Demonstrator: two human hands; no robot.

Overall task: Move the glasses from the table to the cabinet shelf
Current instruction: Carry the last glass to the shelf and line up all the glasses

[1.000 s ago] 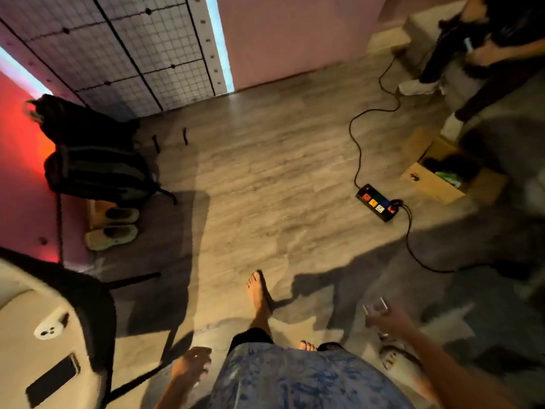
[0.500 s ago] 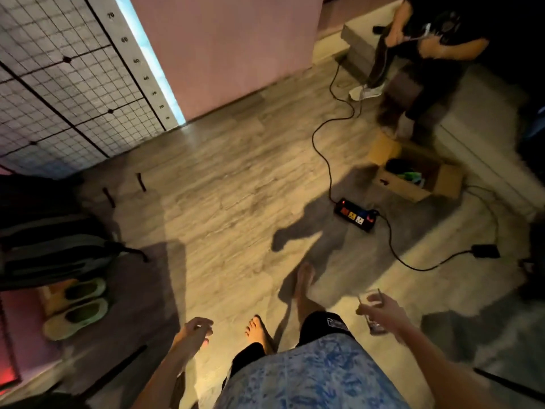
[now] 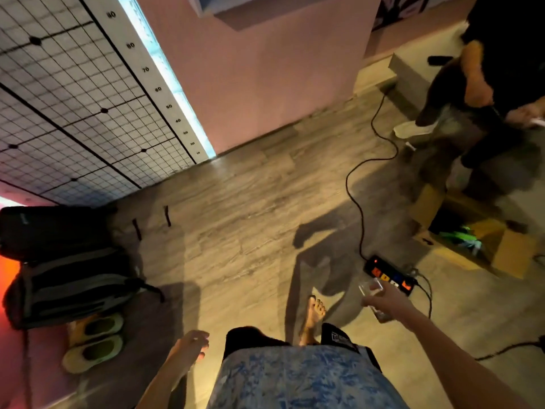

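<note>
A clear, straight-sided drinking glass [image 3: 372, 296] sits in the person's right hand [image 3: 389, 301], at about four o'clock in the view, held out in front of the body above the wooden plank floor [image 3: 236, 219]. The fingers [image 3: 376, 287] wrap around its side, so the hand is closed on it; the rim tilts toward eleven o'clock, and blur hides finer detail. The left hand [image 3: 190, 348] hangs at six to seven o'clock beside the blue patterned shorts [image 3: 295, 379], fingers loosely curled and half open, with nothing in it.

One bare foot [image 3: 314, 315] stands on the floor at about five o'clock, just left of the glass. Just beyond the glass, toward three o'clock, lies a black power strip with orange and yellow switches [image 3: 389, 276]; its black cable [image 3: 358, 184] runs up the floor toward one o'clock. An open brown cardboard box [image 3: 507, 249] with something green inside sits at three o'clock, well apart from the hand. Above it, at one to two o'clock, a second person in dark clothes [image 3: 501, 54] sits on a low step, one white shoe [image 3: 411, 129] on the floor.

At nine o'clock two dark backpacks [image 3: 65, 261] are stacked against the wall, and a pair of pale slip-on shoes [image 3: 94, 340] lies below them at eight o'clock. A white grid panel with black lines and a numbered scale [image 3: 73, 93] fills ten to eleven o'clock, beside a pink wall [image 3: 259, 84] at twelve.
</note>
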